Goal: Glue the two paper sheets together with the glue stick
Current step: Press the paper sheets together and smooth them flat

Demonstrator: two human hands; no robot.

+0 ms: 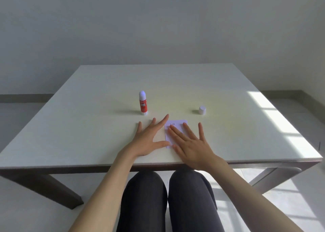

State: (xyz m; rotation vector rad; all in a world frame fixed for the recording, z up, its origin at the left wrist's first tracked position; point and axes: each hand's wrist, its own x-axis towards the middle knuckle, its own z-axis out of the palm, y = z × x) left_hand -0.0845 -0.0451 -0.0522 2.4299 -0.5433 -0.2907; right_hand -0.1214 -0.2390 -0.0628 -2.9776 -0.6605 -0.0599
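A small white paper [177,125] lies flat near the front of the table; I cannot tell whether it is one sheet or two stacked. My right hand [190,145] lies flat on it with fingers spread, covering its lower half. My left hand [149,140] rests flat on the table just left of the paper, fingers apart, its thumb touching the paper's lower left corner. The red and white glue stick [143,103] stands upright and uncapped behind my left hand. Its white cap [202,110] stands apart on the right.
The white table [88,126] ends in a front edge right below my wrists. Sunlight falls in patches on its right side. My knees in dark trousers show under the table.
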